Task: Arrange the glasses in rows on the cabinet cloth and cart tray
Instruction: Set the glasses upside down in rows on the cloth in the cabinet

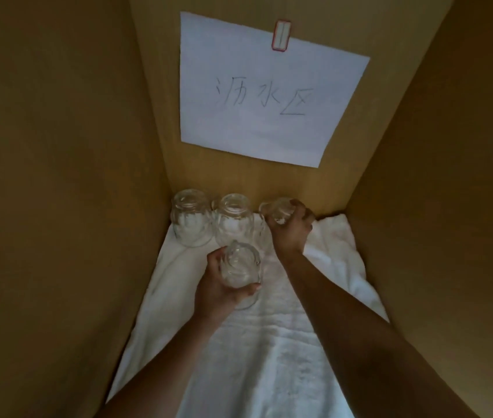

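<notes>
Your right hand (290, 229) grips a glass (278, 210) ending the back row; your left hand (216, 286) grips a second glass (240, 267) in front, over the cloth (269, 342). Rumpled folds could tip either

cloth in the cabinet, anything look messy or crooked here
The cloth is rumpled, bunched up at the back right corner beside the right hand. The paper sign on the back wall hangs tilted from one strip of tape. The glasses look whole, nothing spilled.
</notes>
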Tool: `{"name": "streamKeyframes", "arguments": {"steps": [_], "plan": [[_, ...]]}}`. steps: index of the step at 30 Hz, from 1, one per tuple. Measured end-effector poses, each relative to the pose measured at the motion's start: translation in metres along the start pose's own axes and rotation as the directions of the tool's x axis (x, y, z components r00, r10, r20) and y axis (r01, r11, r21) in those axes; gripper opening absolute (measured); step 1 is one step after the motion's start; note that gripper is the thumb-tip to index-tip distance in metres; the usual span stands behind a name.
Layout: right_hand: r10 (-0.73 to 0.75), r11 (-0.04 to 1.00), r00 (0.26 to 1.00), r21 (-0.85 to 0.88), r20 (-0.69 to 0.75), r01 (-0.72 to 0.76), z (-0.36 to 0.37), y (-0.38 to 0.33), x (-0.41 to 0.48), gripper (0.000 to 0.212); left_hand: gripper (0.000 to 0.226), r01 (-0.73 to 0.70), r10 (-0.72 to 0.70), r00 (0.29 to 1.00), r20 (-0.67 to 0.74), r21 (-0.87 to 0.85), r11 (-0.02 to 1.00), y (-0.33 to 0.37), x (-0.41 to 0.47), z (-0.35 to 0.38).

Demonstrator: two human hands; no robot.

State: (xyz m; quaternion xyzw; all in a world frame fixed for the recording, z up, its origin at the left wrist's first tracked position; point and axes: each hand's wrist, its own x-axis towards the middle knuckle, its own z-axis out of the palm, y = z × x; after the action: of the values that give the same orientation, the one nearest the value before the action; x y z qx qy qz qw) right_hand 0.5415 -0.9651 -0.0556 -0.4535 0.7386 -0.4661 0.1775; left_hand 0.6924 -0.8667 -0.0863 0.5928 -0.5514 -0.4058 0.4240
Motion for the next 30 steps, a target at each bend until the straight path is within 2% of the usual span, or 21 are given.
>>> {"name": "streamKeyframes", "arguments": {"steps": [6, 10, 12, 17, 20, 22, 23, 25, 27, 28, 30], "plan": [[-0.212, 0.977, 0.975, 0.03, 0.066, 0.21, 0.013, 0.017, -0.014, 0.064, 0.1, 0.003, -0.001, 0.999, 0.04, -0.054, 0.999, -0.001, 0.002, -0.003], [-0.371, 0.925, 0.895, 0.018, 0.248, 0.379, -0.007, 0.038, -0.015, 0.079, 0.101, 0.01, -0.008, 1.0, 0.027, -0.039, 0.999, 0.002, 0.0, -0.003], [-0.407, 0.904, 0.866, -0.01, 0.291, 0.428, -0.011, 0.043, -0.008, 0.082, 0.098, 0.006, -0.005, 1.0, 0.028, -0.039, 0.999, 0.003, 0.0, -0.003], [-0.344, 0.938, 0.908, 0.034, 0.241, 0.346, -0.007, 0.035, -0.005, 0.084, 0.087, 0.012, -0.012, 0.999, 0.045, -0.007, 1.0, 0.009, 0.003, -0.005], [-0.301, 0.954, 0.911, 0.083, 0.281, 0.29, -0.014, 0.035, -0.003, 0.09, 0.083, -0.006, 0.004, 0.995, 0.101, 0.018, 1.0, 0.019, 0.006, -0.008], [-0.264, 0.964, 0.909, 0.083, 0.323, 0.251, -0.023, 0.036, -0.004, 0.087, 0.082, -0.046, 0.044, 0.987, 0.154, 0.012, 0.999, 0.028, 0.008, -0.005], [-0.231, 0.973, 0.922, 0.081, 0.31, 0.216, -0.03, 0.037, -0.006, 0.079, 0.083, -0.066, 0.064, 0.982, 0.18, 0.003, 0.998, 0.035, 0.008, -0.001], [-0.141, 0.986, 0.977, 0.106, 0.161, 0.125, -0.045, 0.04, -0.012, 0.059, 0.091, -0.093, 0.096, 0.97, 0.225, -0.024, 0.995, 0.051, 0.01, 0.013], [-0.025, 0.96, 0.999, 0.278, -0.025, 0.031, -0.069, 0.043, -0.02, 0.043, 0.099, -0.134, 0.143, 0.953, 0.268, -0.053, 0.99, 0.069, 0.011, 0.032], [-0.002, 0.925, 0.996, 0.379, -0.092, 0.037, -0.083, 0.044, -0.024, 0.039, 0.098, -0.154, 0.166, 0.943, 0.289, -0.064, 0.986, 0.077, 0.011, 0.043], [-0.071, 0.88, 0.988, 0.458, -0.137, 0.127, -0.112, 0.044, -0.034, 0.038, 0.09, -0.179, 0.199, 0.926, 0.321, -0.089, 0.98, 0.09, 0.012, 0.063]]}}
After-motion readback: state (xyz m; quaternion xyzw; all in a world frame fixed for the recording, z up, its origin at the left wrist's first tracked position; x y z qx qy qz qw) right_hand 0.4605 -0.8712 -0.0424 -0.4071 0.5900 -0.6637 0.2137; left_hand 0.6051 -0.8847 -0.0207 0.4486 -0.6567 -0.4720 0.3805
